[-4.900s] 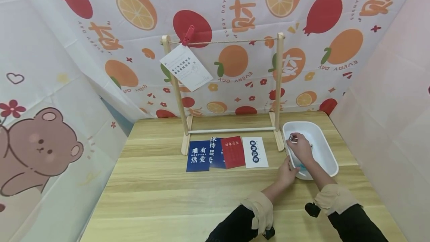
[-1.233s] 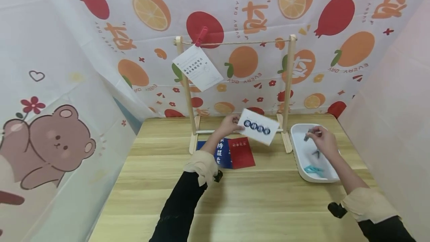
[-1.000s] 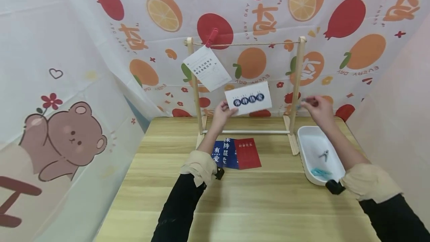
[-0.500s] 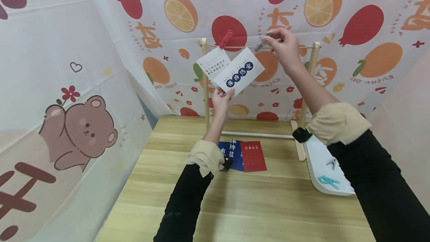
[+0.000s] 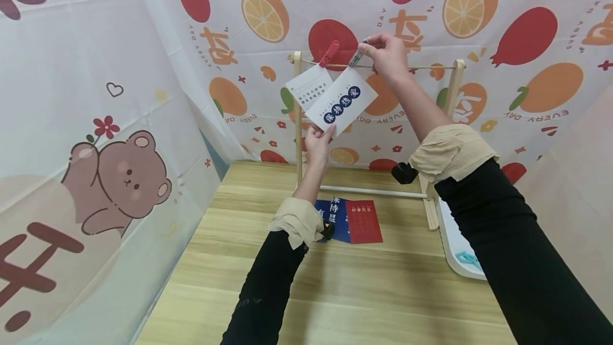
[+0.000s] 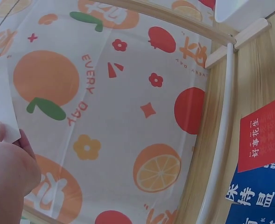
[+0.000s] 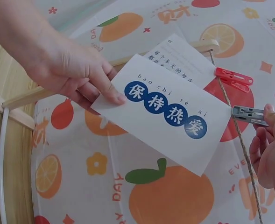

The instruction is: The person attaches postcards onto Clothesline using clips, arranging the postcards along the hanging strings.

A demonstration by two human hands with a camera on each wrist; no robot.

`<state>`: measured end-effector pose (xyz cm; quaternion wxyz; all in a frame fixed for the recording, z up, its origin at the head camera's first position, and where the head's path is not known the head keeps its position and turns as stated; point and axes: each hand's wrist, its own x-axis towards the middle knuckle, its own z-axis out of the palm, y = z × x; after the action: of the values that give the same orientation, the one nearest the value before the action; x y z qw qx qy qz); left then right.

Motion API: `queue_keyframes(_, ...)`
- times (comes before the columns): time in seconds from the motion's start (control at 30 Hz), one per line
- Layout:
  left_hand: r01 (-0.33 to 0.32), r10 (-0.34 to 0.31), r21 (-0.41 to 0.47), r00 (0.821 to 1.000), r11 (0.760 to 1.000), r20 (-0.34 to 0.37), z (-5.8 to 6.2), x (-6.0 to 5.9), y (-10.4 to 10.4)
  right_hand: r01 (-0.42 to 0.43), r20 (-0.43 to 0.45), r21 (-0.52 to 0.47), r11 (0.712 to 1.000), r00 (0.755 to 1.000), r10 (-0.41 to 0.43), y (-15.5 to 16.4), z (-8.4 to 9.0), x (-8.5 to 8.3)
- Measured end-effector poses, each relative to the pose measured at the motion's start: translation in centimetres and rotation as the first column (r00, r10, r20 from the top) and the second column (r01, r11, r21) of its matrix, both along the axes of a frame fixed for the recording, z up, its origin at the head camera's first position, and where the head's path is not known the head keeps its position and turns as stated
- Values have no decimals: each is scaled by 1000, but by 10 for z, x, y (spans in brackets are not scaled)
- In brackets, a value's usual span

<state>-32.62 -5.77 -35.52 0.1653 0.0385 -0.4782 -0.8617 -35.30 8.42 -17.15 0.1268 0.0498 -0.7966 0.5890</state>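
Observation:
My left hand (image 5: 318, 145) pinches the lower corner of a white card (image 7: 167, 114) with blue circles and white characters. The card's upper corner meets the twine (image 7: 242, 140) strung across a wooden rack. At that corner my right hand (image 5: 387, 57) pinches a grey clothespin (image 7: 249, 115), whose tip sits right at the card's corner and the twine. Beside it, a red clothespin (image 7: 234, 78) holds a second white card (image 5: 306, 87) on the twine; the first card overlaps it. In the left wrist view the left hand (image 6: 11, 172) appears at the left edge.
Blue cards (image 5: 339, 222) and a red card (image 5: 365, 221) lie overlapping on the wooden table (image 5: 230, 281). A white tray (image 5: 452, 249) with teal clothespins (image 5: 466, 258) stands at right, partly behind the right sleeve. The rack's white bar (image 5: 373, 191) runs low across the back.
My left hand has picked the white card off the table and raised it to the twine. My right hand has brought the grey clothespin from the tray up to the card's corner.

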Motion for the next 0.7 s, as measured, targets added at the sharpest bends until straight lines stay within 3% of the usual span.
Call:
queue_keyframes(0.4,2,-2,22,1000,1000,-7,-3,-1,3,-22,62,-12,1000,998,22,-1,-2,-1)
queue_keyframes(0.7,39,-40,60,999,997,4,-4,-1,4,-42,93,49,998,995,38,-2,-4,-1)
